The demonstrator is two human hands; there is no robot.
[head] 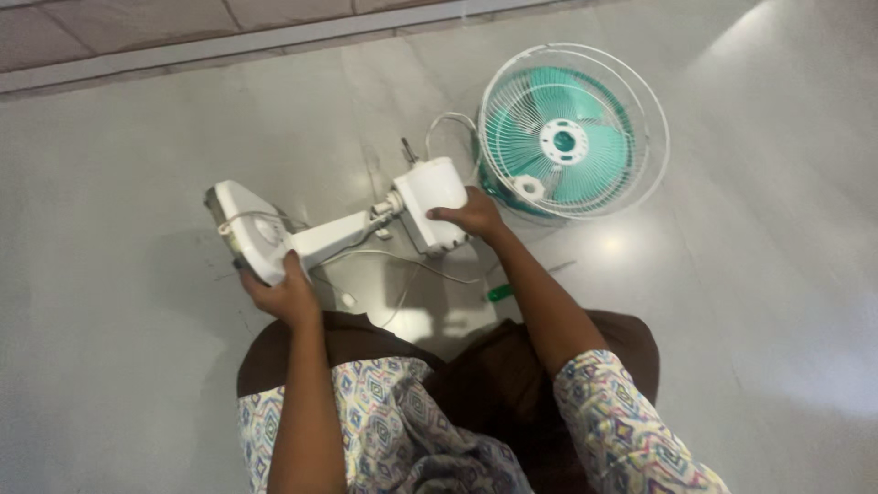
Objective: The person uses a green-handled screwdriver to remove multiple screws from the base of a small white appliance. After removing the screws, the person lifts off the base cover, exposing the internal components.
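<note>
A view from above looks down at a person seated on a pale grey tiled floor, with both bare arms reaching forward from patterned sleeves.

The left hand, in the left centre of the frame, is closed around the near edge of a white fan base, fingers curled under it and thumb on top. The base is tilted up off the floor. A white neck runs from the base toward the centre of the frame, where it joins a white motor housing.

The right hand, at the centre, grips the right side of that motor housing, fingers wrapped onto its face, hand partly closed.

Just beyond the housing, in the upper right, the fan head lies face up on the floor: a round white wire guard over teal blades. The guard sits just beside the right hand; I cannot tell whether it is joined to the housing.

A thin white cord loops loosely on the floor under the neck, between the two hands. A green-handled screwdriver lies on the floor just beside the right forearm.

A paler strip crosses the top left of the frame along the floor's far edge.
</note>
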